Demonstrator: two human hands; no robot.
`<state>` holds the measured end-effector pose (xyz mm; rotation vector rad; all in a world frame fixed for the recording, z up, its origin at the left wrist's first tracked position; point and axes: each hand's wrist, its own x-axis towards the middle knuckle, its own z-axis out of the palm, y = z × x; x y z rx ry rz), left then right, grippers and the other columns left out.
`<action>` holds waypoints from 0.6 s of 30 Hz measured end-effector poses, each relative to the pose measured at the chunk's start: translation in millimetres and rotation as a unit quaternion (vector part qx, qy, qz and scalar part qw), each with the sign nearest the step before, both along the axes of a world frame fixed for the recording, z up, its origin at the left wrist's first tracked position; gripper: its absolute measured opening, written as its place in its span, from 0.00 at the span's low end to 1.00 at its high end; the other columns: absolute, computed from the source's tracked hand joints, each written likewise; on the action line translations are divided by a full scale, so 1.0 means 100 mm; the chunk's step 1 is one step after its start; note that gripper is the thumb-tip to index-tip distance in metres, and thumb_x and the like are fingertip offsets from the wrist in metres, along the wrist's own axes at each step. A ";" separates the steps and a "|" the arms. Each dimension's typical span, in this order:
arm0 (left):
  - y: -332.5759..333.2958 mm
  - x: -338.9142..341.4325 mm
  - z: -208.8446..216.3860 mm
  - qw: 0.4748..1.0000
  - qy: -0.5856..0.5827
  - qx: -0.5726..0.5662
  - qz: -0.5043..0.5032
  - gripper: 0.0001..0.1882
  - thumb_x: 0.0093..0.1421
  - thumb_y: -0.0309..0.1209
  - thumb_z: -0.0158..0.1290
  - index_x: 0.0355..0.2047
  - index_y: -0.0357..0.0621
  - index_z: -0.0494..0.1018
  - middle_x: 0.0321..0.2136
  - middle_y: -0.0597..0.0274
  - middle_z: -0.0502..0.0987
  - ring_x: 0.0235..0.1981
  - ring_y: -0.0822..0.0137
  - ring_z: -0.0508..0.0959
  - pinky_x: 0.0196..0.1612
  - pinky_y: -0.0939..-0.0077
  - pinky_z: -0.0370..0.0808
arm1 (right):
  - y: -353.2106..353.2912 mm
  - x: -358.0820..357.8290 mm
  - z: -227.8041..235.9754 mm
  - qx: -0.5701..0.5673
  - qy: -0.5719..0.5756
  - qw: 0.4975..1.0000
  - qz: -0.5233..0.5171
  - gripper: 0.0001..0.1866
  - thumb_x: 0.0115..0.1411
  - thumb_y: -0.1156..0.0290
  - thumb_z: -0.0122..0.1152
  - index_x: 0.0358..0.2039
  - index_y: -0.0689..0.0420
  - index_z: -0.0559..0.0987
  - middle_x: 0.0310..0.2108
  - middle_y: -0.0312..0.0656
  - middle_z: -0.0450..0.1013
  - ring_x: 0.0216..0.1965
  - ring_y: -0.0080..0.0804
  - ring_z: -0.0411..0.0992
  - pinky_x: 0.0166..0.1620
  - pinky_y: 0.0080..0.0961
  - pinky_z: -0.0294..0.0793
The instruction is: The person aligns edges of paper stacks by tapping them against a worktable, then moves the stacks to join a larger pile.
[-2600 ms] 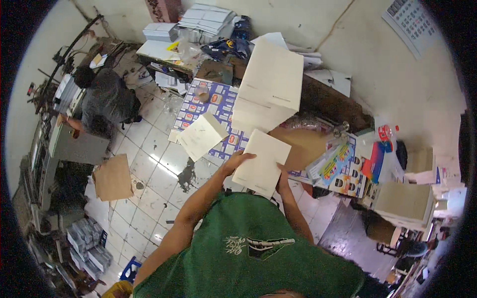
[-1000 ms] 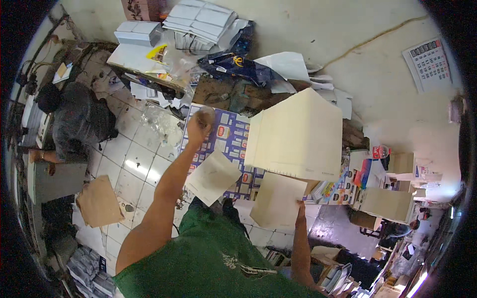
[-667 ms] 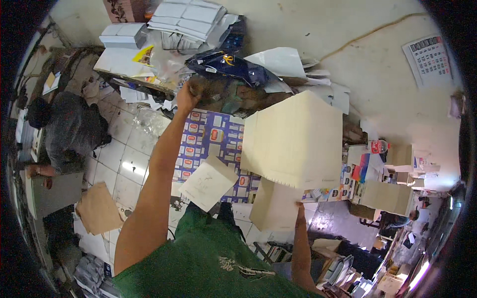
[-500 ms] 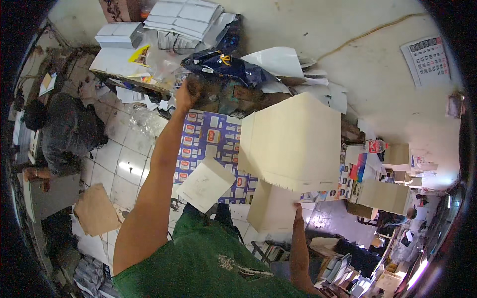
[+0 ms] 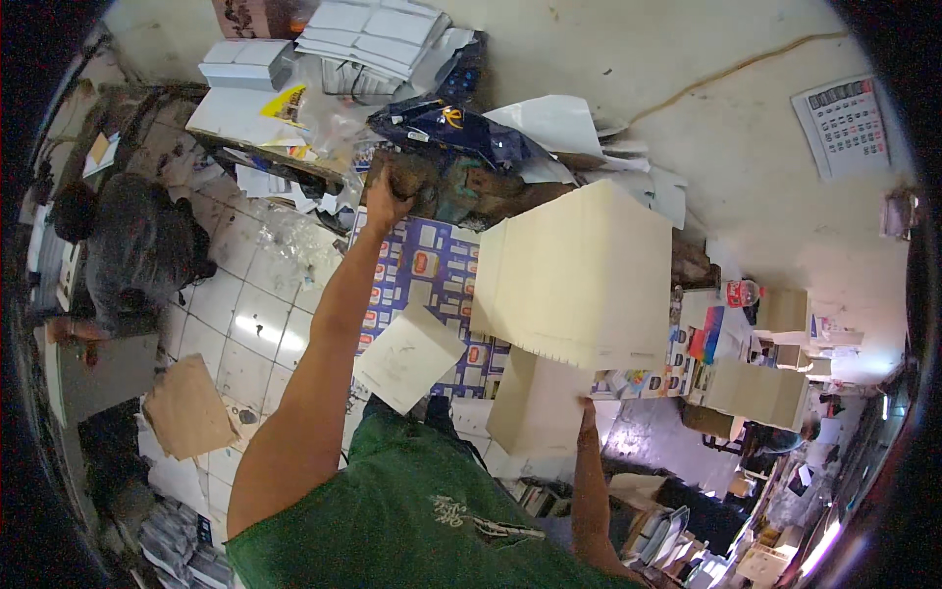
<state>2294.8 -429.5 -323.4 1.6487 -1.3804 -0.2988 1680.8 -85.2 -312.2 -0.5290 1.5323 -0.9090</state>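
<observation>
My left hand (image 5: pixel 387 203) is stretched far forward with its fingers curled at a dark brown, stained object (image 5: pixel 417 180) on the far side of the table. What lies between the fingers is too dark to make out. Lower right, my right hand (image 5: pixel 587 404) is at the near edge of a large cream card stack (image 5: pixel 579 275), its fingers mostly hidden. Another cream card piece (image 5: pixel 535 402) hangs below the stack. A small off-white card block (image 5: pixel 410 358) lies on the blue printed sheet (image 5: pixel 432 240) covering the table.
Stacked white papers (image 5: pixel 373 34) and a dark blue plastic bag (image 5: pixel 451 128) lie at the back. To the right are a bottle (image 5: pixel 742 293) and more cream card stacks (image 5: pixel 756 388). A person (image 5: pixel 142 245) bends at the left; brown cardboard (image 5: pixel 189 407) lies on the tiled floor.
My left hand has moved slightly right and nearer, staying by the dark brown object. My right hand and the cream stack have hardly moved; the view has shifted slightly.
</observation>
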 end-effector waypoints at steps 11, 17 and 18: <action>2.23 -0.17 0.41 0.967 -0.004 0.246 0.060 0.68 0.27 0.56 0.71 0.61 0.31 0.48 0.55 0.35 0.60 0.58 0.39 0.61 0.59 0.50 0.60 | 0.22 -0.07 -0.25 -0.112 -0.029 0.993 0.024 0.29 0.54 0.45 0.55 0.48 0.54 0.72 0.44 0.39 0.72 0.45 0.33 0.71 0.48 0.33 0.73; 3.51 -0.04 0.20 0.924 0.035 0.350 0.148 0.60 0.30 0.60 0.70 0.56 0.36 0.55 0.53 0.41 0.64 0.53 0.46 0.68 0.51 0.56 0.70 | 0.07 0.04 -0.07 0.029 -0.115 0.993 -0.009 0.13 0.61 0.60 0.53 0.40 0.55 0.75 0.34 0.37 0.74 0.38 0.29 0.73 0.43 0.31 0.76; 3.55 -0.02 0.23 0.933 0.048 0.316 0.165 0.41 0.38 0.51 0.71 0.44 0.33 0.69 0.34 0.47 0.76 0.32 0.55 0.76 0.37 0.70 0.74 | -0.01 0.15 0.05 0.021 -0.106 0.994 0.012 0.13 0.61 0.60 0.53 0.39 0.54 0.75 0.32 0.37 0.74 0.36 0.29 0.73 0.41 0.31 0.76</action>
